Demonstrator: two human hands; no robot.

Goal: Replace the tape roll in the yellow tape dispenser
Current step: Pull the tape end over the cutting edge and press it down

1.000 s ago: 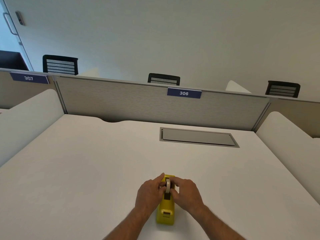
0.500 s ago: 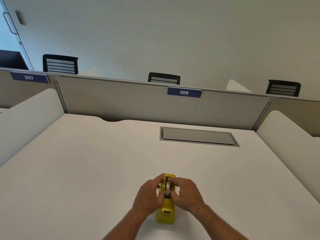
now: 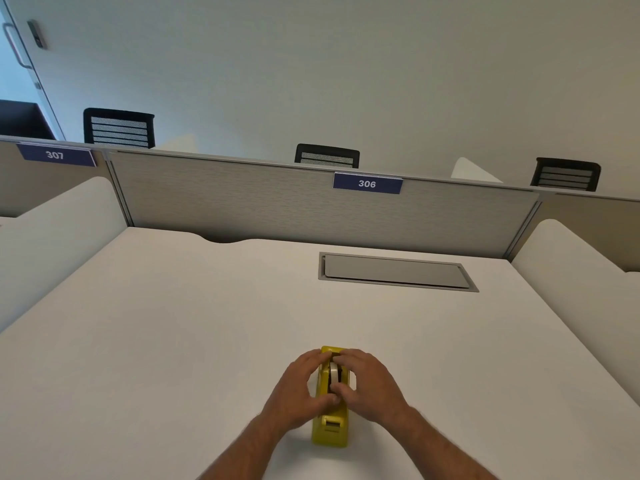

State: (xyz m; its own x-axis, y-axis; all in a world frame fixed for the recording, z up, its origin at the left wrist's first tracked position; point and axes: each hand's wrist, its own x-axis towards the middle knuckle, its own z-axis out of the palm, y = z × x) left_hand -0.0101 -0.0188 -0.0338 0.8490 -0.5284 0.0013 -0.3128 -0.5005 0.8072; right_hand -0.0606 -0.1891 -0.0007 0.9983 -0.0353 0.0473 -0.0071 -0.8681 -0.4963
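White desk (image 3: 173, 341) in cubicle 306, grey partition (image 3: 242, 202) behind.
Both hands, left hand (image 3: 298, 393) and right hand (image 3: 370, 386), clamped around the yellow plastic tape dispenser (image 3: 330, 427).

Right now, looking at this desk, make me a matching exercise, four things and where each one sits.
Things:
1. tape dispenser
2. tape roll
3. grey hatch
4. 306 sign

Places:
A. on the partition's top edge
B. set into the desk, far right
C. on the desk between both hands
D. in the dispenser's slot

Pairs: 1-C, 2-D, 3-B, 4-A
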